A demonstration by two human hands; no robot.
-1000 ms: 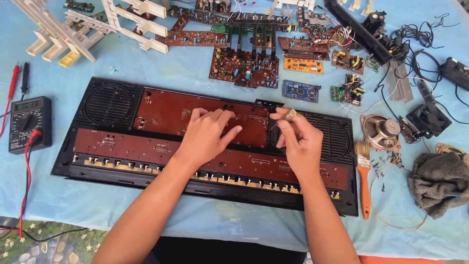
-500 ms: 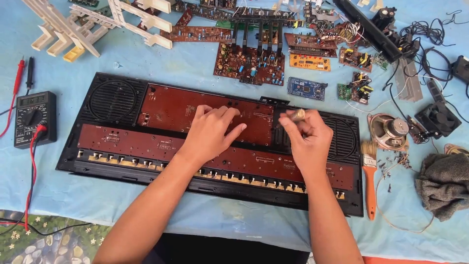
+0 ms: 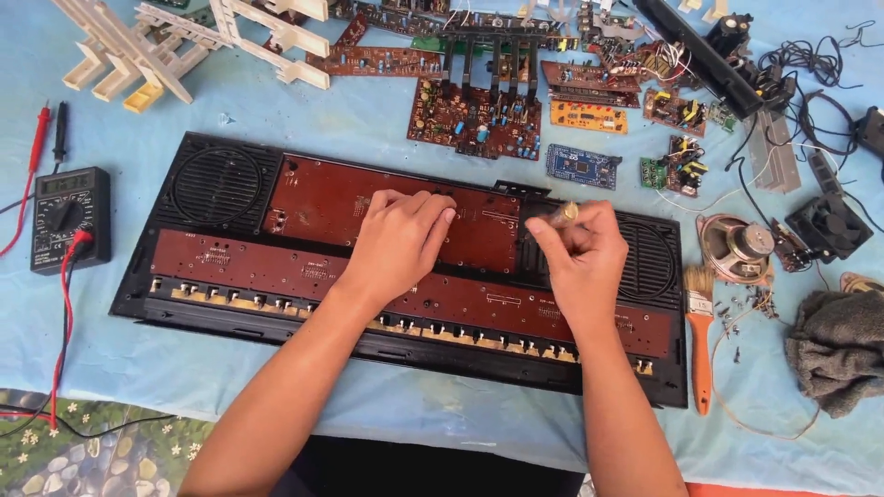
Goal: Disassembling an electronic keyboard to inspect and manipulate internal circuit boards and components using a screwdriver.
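On the left edge of the table a multimeter [image 3: 66, 216] lies face up, its red lead [image 3: 63, 313] trailing down toward the near-left corner. White plastic frames [image 3: 184, 41] are stacked at the far-left corner.

A long black case [image 3: 216, 184] fills the middle of the table, open side up, with a round grille at each end. Two brown boards sit in it: an upper board [image 3: 318, 202] and a lower board [image 3: 239, 262] along the near edge.

Little has changed over the last second. Both hands remain where they were on the case, and the slight shift in the picture takes the whole table with it, so it looks like head movement rather than hand movement.

The left hand [image 3: 398, 244] still rests palm down on the middle of the upper board. Its fingers are loosely bent with the tips pressing the surface, and it holds nothing.

The right hand [image 3: 580, 258] stays at the right end of that board, beside the right grille. Thumb and fingers are pinched shut around a small tool [image 3: 564, 213]. Only the tool's pale end shows above the fingers. The working end is hidden, so I cannot tell what it touches.

Loose circuit boards [image 3: 474, 120] lie along the far edge, well clear of the hands, with a small blue board [image 3: 580, 166] just beyond the case. To the right of the case are an orange-handled brush [image 3: 700, 331], a bare speaker [image 3: 737, 247], scattered screws [image 3: 737, 313], a small fan [image 3: 829, 225] and a grey cloth [image 3: 838, 350] near the right edge. None of these crowd the hands.
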